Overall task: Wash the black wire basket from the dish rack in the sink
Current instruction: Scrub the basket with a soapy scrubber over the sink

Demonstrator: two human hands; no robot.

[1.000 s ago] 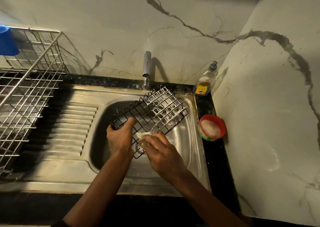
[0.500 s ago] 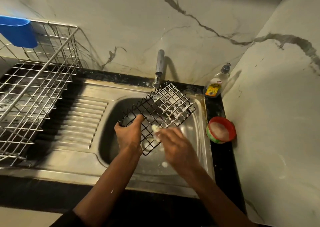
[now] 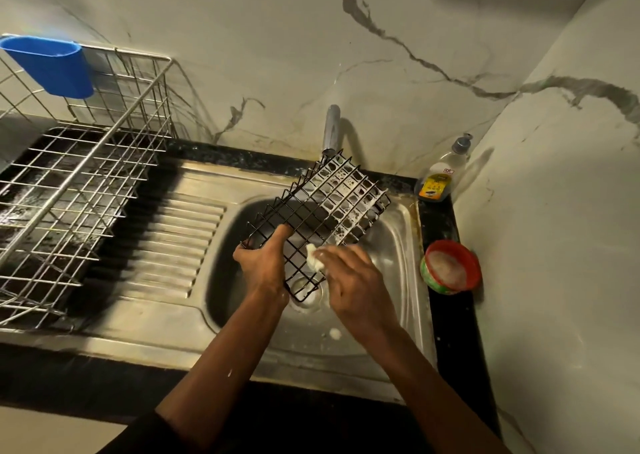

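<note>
The black wire basket (image 3: 322,211) is held tilted over the basin of the sink (image 3: 398,245), its suds-covered far end raised towards the tap (image 3: 330,128). Its near left corner is gripped by the left hand (image 3: 263,263), with the thumb laid across the wires and the fingers curled round the edge. A small white soapy pad (image 3: 313,258) is pinched in the curled fingers of the right hand (image 3: 353,280) and pressed against the basket's near side, while the dish rack (image 3: 79,190) is seen at the left edge of the table, a soap bottle (image 3: 440,176) at its back right corner and a red-rimmed tub (image 3: 450,266) along its right edge.
</note>
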